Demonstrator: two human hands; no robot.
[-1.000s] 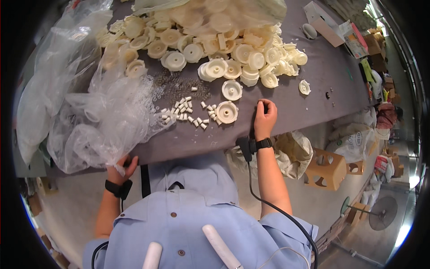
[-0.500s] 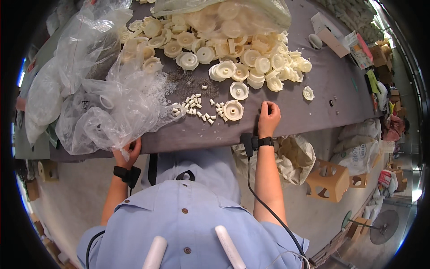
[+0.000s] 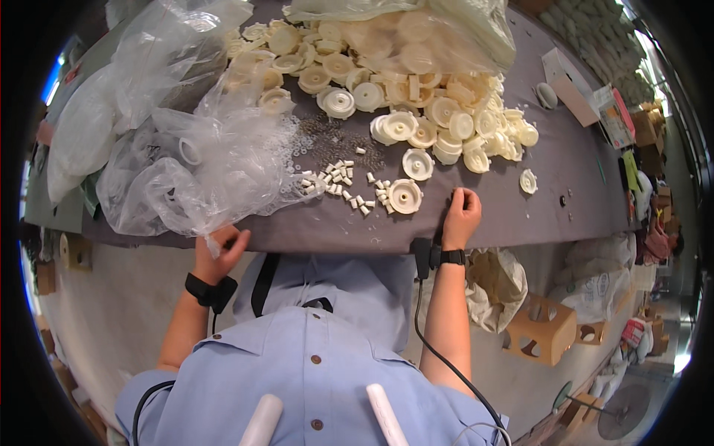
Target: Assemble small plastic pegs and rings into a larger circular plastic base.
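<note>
My right hand [image 3: 462, 218] rests at the table's front edge, right of the round cream plastic wheels. Its fingers are pinched together; what they hold, if anything, is hidden. At the front edge on the left, my left hand [image 3: 217, 253] has its thumb apart from its fingers, touching the low corner of a clear plastic bag [image 3: 160, 197] that partly covers it. Between the hands lie several small white cylinders [image 3: 338, 175]. A cream wheel with a metal centre [image 3: 405, 196] is closest to my right hand, and another wheel [image 3: 418, 164] sits just behind it.
A large heap of cream wheels [image 3: 446, 111] fills the far middle under a plastic sheet [image 3: 416, 37]. Small springs [image 3: 342, 141] and clear rings [image 3: 281, 141] lie beside the bag. A lone wheel [image 3: 528, 181] is at right. A sack [image 3: 497, 286] and brown stool [image 3: 541, 327] stand below.
The view has shifted, so the table's contents appear further right and lower. My left thumb now stands out from the fingers beside the bag corner. My right hand keeps its pinch.
</note>
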